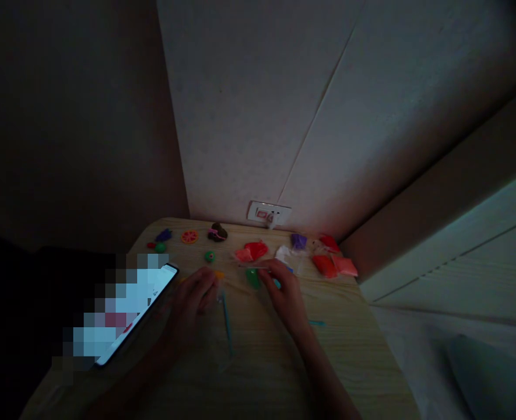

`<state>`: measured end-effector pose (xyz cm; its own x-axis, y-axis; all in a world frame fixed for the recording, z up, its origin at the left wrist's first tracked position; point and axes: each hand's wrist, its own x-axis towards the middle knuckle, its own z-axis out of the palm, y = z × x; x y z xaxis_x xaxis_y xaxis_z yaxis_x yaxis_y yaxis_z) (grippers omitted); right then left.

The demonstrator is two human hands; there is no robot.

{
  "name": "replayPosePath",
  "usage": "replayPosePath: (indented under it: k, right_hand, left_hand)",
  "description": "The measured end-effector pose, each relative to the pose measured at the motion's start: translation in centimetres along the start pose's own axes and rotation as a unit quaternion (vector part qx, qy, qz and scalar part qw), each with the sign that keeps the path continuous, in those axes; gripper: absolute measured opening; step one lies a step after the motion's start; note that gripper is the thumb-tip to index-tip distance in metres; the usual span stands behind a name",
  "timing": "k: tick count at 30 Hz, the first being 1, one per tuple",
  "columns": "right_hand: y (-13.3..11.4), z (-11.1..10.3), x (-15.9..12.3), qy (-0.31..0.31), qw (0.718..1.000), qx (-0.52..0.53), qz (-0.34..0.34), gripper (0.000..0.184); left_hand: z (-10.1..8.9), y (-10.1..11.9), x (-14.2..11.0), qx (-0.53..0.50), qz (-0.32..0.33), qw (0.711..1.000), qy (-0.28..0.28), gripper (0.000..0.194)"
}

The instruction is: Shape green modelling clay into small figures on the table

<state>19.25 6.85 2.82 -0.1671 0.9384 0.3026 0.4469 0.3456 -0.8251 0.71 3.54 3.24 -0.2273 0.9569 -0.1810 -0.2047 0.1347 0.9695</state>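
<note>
"What lies nearest on the bench (pixel 258 379)?"

"A thin blue stick (pixel 227 324) between the forearms, and a bright-screened phone (pixel 146 312) at the left side. A teal stick (pixel 317 322) lies just right of the right forearm."

"And the hands?"

"The left hand (pixel 197 291) has its fingers curled near an orange piece (pixel 219 274); I can't tell whether it grips anything. The right hand (pixel 286 289) has its fingertips together on a thin pale strip (pixel 251 267), above a green packet (pixel 253 278)."

"Beyond them?"

"A small green ball (pixel 209 256), a red packet (pixel 256 250) and a white packet (pixel 283 253). More red and pink packets (pixel 326 265) sit at the right."

"Farthest back?"

"A red-and-orange disc (pixel 189 237), a brown piece (pixel 218 232) with a pink band and, farther right, a purple packet (pixel 299 241). Behind the bench, a plug (pixel 271 220) sits in the wall socket (pixel 261 213)."
</note>
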Motion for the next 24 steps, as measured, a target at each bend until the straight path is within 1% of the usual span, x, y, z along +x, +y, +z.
replayPosePath:
  k: [2,4,6,8,11,14,17,19,22,24]
  right_hand:
    - [0.1,0.2,-0.1,0.010,0.997,0.068,0.040,0.018]
    - [0.1,0.5,-0.2,0.013,0.990,0.118,0.074,0.019]
    - [-0.1,0.8,-0.4,0.007,0.983,0.159,0.093,0.016]
    - [-0.4,1.1,-0.5,-0.001,0.968,0.222,0.116,0.014]
    - [-0.7,1.4,-0.7,-0.011,0.949,0.282,0.142,0.014]
    - [-0.7,1.5,-1.0,-0.016,0.945,0.291,0.146,0.015]
    - [-0.6,1.5,-1.3,-0.028,0.956,0.264,0.125,0.012]
    - [-0.7,1.4,-1.5,-0.037,0.964,0.241,0.107,0.010]
    - [-1.1,1.2,-1.5,-0.043,0.969,0.226,0.091,0.011]
    - [-1.2,1.0,-1.4,-0.037,0.971,0.219,0.092,0.016]
  left_hand:
    - [0.0,0.1,0.0,0.001,-0.005,1.000,-0.030,0.025]
    - [0.0,0.3,-0.1,0.026,-0.007,0.999,-0.040,0.022]
    - [0.1,0.6,-0.3,0.065,-0.011,0.997,-0.043,0.029]
    - [0.2,0.9,-0.5,0.087,-0.017,0.994,-0.061,0.032]
    - [0.2,0.9,-0.6,0.074,-0.028,0.993,-0.089,0.034]
    - [0.1,0.5,-0.3,0.078,-0.022,0.993,-0.088,0.032]
    - [0.0,0.2,0.1,0.127,0.009,0.989,-0.079,0.018]
    - [0.0,0.1,0.2,0.156,0.014,0.986,-0.054,0.012]
    - [0.0,0.0,0.3,0.175,0.007,0.984,-0.022,0.014]
    - [-0.1,-0.1,0.3,0.184,0.016,0.983,-0.025,0.014]
